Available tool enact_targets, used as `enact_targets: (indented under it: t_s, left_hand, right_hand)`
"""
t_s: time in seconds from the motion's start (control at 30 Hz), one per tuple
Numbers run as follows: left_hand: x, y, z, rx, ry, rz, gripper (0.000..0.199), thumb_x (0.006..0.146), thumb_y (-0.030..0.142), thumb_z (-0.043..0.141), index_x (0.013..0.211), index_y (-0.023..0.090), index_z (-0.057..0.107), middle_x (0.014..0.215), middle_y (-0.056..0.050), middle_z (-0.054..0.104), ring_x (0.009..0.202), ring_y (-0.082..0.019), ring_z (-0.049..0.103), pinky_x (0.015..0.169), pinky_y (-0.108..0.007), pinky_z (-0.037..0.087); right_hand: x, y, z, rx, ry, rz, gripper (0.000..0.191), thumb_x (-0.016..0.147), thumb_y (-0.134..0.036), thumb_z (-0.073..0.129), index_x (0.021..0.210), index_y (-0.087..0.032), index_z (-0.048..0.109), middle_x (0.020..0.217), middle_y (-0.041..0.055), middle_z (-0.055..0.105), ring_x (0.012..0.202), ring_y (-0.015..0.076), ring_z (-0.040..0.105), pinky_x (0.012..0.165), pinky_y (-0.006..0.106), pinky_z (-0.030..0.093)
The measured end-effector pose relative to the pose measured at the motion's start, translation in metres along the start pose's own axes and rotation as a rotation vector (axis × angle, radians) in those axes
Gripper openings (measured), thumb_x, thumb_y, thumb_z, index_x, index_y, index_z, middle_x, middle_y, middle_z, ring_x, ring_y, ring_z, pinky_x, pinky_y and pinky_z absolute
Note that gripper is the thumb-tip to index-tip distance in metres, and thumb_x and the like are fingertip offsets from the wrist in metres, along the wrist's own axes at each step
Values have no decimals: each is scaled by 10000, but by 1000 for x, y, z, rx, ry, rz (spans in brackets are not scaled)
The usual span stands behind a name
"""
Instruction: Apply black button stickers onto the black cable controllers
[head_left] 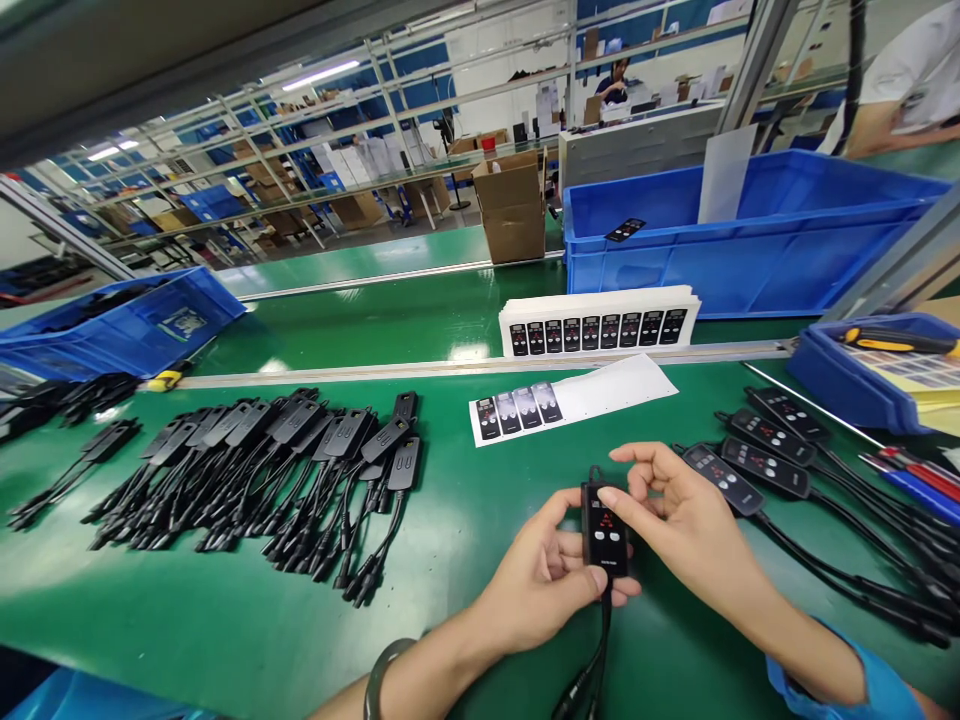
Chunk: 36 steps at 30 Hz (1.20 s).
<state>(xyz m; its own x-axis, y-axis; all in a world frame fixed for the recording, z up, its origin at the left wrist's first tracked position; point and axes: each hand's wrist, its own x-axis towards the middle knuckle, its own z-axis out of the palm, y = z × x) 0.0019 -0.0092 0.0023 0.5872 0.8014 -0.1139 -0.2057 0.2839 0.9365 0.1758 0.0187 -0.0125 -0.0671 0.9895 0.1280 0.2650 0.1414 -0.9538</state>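
Observation:
My left hand (551, 570) is closed around a small black controller (606, 545) with two pale buttons and red marks on its face. Two cables run down from the controller's lower end. The thumb of my right hand (679, 510) rests on the upper part of the controller's face, while its other fingers are raised and apart. Beyond my hands lies a white label sheet (607, 392) with several black labels (519, 410) at its left end. On the right, several labelled controllers (765, 470) lie with their cables toward me.
A pile of controllers without face labels (292, 430) covers the left-hand table. A stack of label sheets (600, 325) stands before a large blue bin (750, 250). Another blue bin (127, 320) is at left; a small blue tray (870, 370) and pens (919, 475) are right.

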Motion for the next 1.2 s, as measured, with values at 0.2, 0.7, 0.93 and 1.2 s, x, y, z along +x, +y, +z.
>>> enact_targets:
  t_s: [0.2, 0.7, 0.93, 1.2]
  left_hand:
    - [2, 7, -7, -98, 44, -13, 491, 908, 354, 501, 1269, 87, 302, 1006, -176, 606, 813, -220, 651, 777, -378, 514]
    - [3, 4, 0, 113, 148, 24, 425, 962, 401, 450, 1195, 73, 314, 1002, -175, 599, 747, -174, 650, 674, -293, 545]
    - [7, 3, -3, 34, 168, 9, 465, 963, 396, 457, 1259, 84, 279, 1105, -190, 579, 790, -163, 646, 726, -312, 532]
    - [7, 15, -29, 997, 294, 238, 382, 971, 392, 417, 1292, 192, 469, 1150, -33, 571, 987, -84, 556, 898, -248, 463]
  right_hand:
    - [-5, 3, 8, -10, -264, 5, 600, 815, -473, 592, 1299, -181, 392, 958, 51, 523, 738, 99, 544, 607, 210, 497]
    - [-12, -3, 10, -182, -146, -370, 491, 970, -299, 390, 1394, -53, 415, 999, 64, 612, 986, 85, 605, 799, 133, 491]
    - [-13, -4, 16, -421, -8, -516, 581, 958, -308, 435, 1474, -93, 273, 1034, 57, 580, 883, 52, 574, 759, 111, 489]
    - [-1, 17, -18, -1044, 108, -547, 519, 762, -147, 478, 1250, 28, 500, 1029, 165, 501, 812, 204, 541, 690, 374, 534]
